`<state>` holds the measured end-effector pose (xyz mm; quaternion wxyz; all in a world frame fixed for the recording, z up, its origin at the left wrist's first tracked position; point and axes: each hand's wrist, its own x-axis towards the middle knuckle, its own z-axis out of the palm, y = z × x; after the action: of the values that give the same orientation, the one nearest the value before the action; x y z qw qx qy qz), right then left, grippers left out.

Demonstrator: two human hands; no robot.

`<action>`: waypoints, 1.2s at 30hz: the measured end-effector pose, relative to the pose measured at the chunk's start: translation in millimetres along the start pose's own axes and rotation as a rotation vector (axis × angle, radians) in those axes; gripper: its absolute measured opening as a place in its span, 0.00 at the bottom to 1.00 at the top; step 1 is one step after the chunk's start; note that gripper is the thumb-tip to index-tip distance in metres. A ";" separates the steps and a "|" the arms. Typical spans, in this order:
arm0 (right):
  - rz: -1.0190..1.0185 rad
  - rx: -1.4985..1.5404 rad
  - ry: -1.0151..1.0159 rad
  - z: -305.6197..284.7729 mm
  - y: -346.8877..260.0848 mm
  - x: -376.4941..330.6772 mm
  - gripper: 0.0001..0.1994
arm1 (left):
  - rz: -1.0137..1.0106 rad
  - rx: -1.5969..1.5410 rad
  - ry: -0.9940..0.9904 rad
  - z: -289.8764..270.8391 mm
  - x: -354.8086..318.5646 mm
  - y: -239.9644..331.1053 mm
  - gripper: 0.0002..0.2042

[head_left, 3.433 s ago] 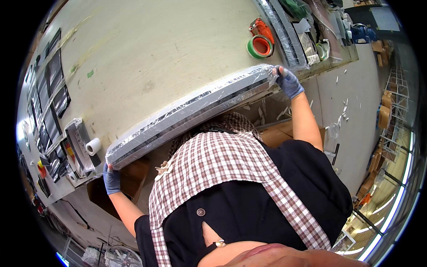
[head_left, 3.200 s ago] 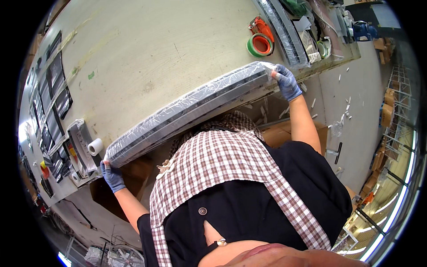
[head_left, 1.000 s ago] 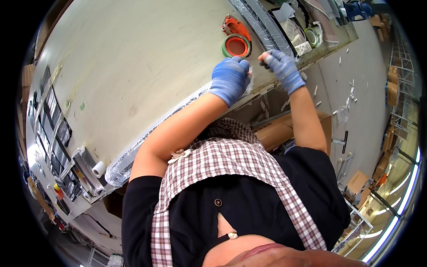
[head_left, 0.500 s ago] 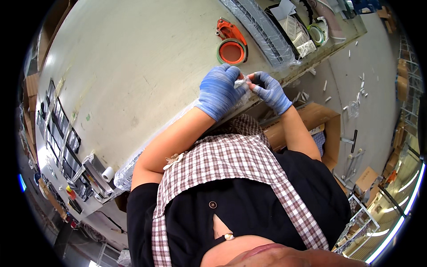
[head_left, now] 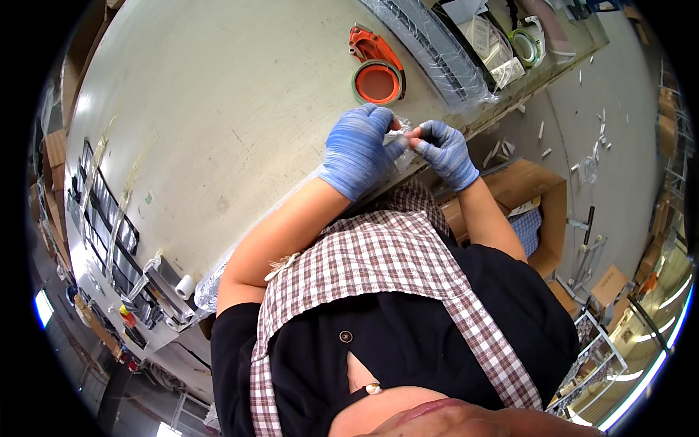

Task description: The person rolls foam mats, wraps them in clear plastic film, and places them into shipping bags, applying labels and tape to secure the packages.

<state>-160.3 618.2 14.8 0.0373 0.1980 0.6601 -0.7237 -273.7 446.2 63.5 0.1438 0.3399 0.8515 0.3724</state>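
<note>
Both hands wear blue fingerless-tip gloves and meet close together over the front edge of the table. My left hand [head_left: 360, 151] is closed, its thumb and fingers pinching crumpled clear plastic wrap [head_left: 403, 155]. Just right of it, my right hand [head_left: 445, 154] pinches the same plastic between thumb and fingertips. The wrap runs along the table edge beneath my left forearm, and what it covers is mostly hidden. Beyond my left hand lies an orange tape dispenser [head_left: 397, 64] with a greenish tape roll on it.
A long grey plastic-wrapped piece [head_left: 426, 54] and a black box of small items [head_left: 480, 44] lie at the far right. An open cardboard box [head_left: 553, 218] stands below my right forearm. Black strips [head_left: 109, 211] and a white roll [head_left: 186, 287] are at the left.
The view has shifted slightly. My hands stay together at the plastic, with the right fingertips drawn a little closer together; little of the wrap shows between them.
</note>
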 end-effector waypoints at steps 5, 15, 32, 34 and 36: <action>0.001 0.041 0.042 3.2 0.9 -4.0 0.08 | -0.017 -0.008 -0.011 12.4 3.5 2.8 0.08; -0.058 -0.016 0.076 3.6 4.2 -5.0 0.07 | -0.081 0.095 -0.112 3.2 13.3 11.1 0.11; -0.095 -0.083 0.114 5.6 1.3 -7.3 0.07 | -0.114 0.064 -0.152 12.6 24.1 2.2 0.14; -0.041 -0.057 0.101 3.6 1.2 -7.1 0.07 | -0.186 -0.029 -0.086 7.9 26.0 -2.2 0.15; -0.036 -0.065 0.109 4.3 -0.1 -6.9 0.07 | -0.281 -0.073 -0.196 -3.5 31.3 -3.3 0.15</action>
<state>-155.0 612.6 17.4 -0.0051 0.2239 0.6875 -0.6907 -299.8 464.2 63.7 0.2891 0.2466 0.8584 0.3445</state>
